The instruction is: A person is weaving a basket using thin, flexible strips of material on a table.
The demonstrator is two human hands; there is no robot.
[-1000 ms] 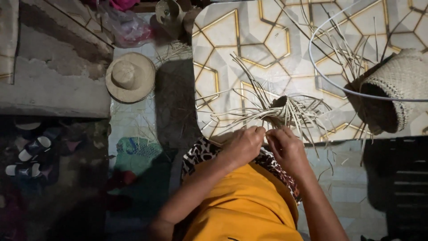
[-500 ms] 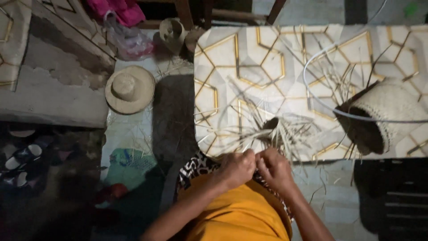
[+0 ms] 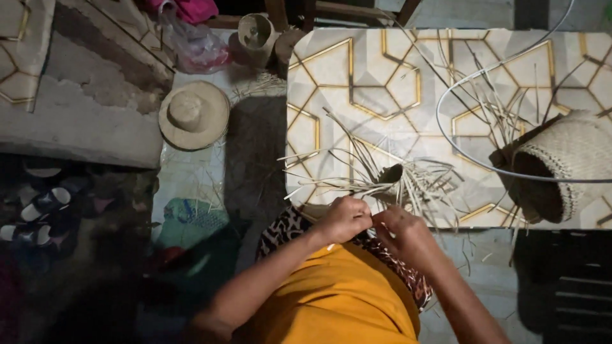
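Both hands, left (image 3: 344,220) & right (image 3: 400,228), pinch strands of weave (image 3: 390,175) just ahead, strands fanning out w/ mouth facing away.

Dry matt straw strips (image 3: 357,181) in my fingers; glossy smooth patterned tabletop (image 3: 357,76); rough woven basket (image 3: 567,165) right; matt straw hat (image 3: 193,114) upper left.

On the desk (image 3: 331,70), the small woven piece (image 3: 390,174) with loose strips sits near the near edge, at six o'clock of the desk's middle. Both hands meet just below it: left hand (image 3: 344,220), right hand (image 3: 401,229). The large woven basket (image 3: 567,159) lies at three o'clock, a wire hoop (image 3: 459,150) overlapping it. On the floor at nine o'clock lies a hat (image 3: 193,114); a small woven cup (image 3: 256,37) stands at eleven.
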